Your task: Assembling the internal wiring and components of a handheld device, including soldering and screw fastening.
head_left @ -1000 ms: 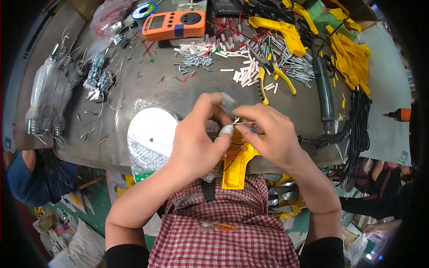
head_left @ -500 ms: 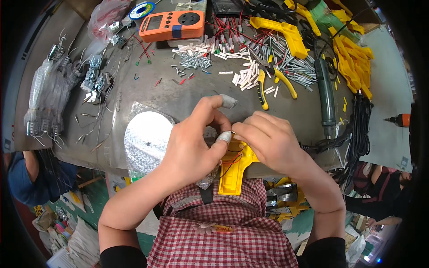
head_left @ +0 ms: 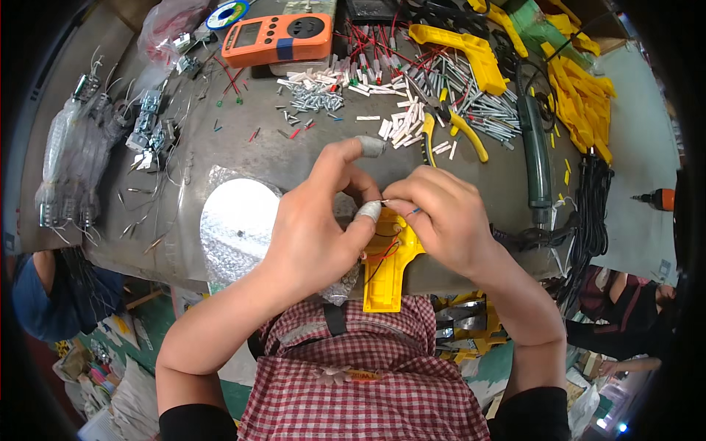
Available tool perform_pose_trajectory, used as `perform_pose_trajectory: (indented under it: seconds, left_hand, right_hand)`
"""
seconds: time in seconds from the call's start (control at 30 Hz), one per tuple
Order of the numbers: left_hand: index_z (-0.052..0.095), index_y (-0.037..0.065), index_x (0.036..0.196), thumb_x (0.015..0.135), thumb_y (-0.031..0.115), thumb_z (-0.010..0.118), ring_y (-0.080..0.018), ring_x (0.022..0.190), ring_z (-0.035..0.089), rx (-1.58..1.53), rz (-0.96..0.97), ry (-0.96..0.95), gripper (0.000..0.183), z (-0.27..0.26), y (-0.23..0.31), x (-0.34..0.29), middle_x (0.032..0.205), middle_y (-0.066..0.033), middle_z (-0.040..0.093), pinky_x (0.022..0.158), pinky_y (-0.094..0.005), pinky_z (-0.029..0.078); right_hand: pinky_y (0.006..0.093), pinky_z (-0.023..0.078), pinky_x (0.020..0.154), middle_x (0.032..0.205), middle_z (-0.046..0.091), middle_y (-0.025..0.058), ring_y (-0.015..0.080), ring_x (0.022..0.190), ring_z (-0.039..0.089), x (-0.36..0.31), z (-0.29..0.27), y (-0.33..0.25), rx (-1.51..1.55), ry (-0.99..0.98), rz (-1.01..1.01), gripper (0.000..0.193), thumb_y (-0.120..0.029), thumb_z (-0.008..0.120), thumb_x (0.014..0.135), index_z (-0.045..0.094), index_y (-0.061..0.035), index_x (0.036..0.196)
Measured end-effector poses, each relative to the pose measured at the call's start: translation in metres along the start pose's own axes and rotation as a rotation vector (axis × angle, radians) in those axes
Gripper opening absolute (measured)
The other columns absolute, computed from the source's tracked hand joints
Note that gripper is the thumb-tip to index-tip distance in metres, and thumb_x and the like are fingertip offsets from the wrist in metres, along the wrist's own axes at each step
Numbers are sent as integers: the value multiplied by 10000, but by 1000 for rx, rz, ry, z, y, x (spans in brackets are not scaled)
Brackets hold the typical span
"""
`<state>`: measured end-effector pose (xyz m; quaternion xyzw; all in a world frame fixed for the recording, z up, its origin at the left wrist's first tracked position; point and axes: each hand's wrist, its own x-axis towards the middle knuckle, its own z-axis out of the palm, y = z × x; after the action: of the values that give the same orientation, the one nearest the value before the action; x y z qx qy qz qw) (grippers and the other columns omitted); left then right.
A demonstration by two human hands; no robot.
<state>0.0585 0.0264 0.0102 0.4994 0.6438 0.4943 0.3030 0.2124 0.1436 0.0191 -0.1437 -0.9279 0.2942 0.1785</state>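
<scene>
Hands are shown close together at the near edge of a grey metal workbench [head_left: 195, 140]. A thin bare-ended wire [head_left: 386, 201] is pinched between thumb and finger of the left hand [head_left: 310, 220] and of the right hand [head_left: 450, 220]; what it is joined to cannot be told. Grey tape [head_left: 372, 147] is wrapped around the left index fingertip, which is held raised, and around the left thumb. Beneath the hands, a yellow plastic housing half [head_left: 382, 290] is placed across the bench edge, with red and black wires [head_left: 386, 253] looped in it. To the left, a round white disc [head_left: 239, 206] is laid on clear bubble wrap. Beyond the hands, yellow-and-black-handled pliers [head_left: 471, 136] are set beside scattered white strips [head_left: 406, 125]. An orange box-shaped meter [head_left: 276, 38] is seen at far left, and a dark green cylindrical tool [head_left: 535, 147] at right.
</scene>
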Motion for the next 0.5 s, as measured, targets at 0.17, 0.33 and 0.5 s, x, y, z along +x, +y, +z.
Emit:
perform_pose_trajectory:
  seconds: [0.17, 0.33, 0.5]
  left_hand:
    - [400, 30, 1301, 736, -67, 602, -160, 829, 598, 285, 308, -1, 608, -3, -3, -3, 849, -66, 606, 838, -307, 471]
    - [404, 36, 1304, 729, -64, 620, -152, 830, 596, -124, -71, -90, 622, -5, -1, 4, 844, -65, 607, 833, -293, 470]
    - [402, 32, 1304, 719, -65, 621, -157, 831, 598, 168, 303, -93, 633, -9, -7, -1, 854, -70, 606, 834, -297, 471]
  right_hand:
    - [398, 485, 668, 804, 588, 119, 324, 788, 605, 7, 1, 3, 462, -194, 297, 113, -112, 617, 843, 602, -35, 925]
    - [400, 483, 645, 775, 581, 109, 306, 762, 611, -2, -4, 0, -227, -33, -202, 130, -156, 615, 850, 609, -33, 894]
    - [395, 495, 653, 804, 626, 121, 306, 764, 630, 3, 6, -1, 269, -115, 123, 169, -183, 612, 869, 599, -17, 895]
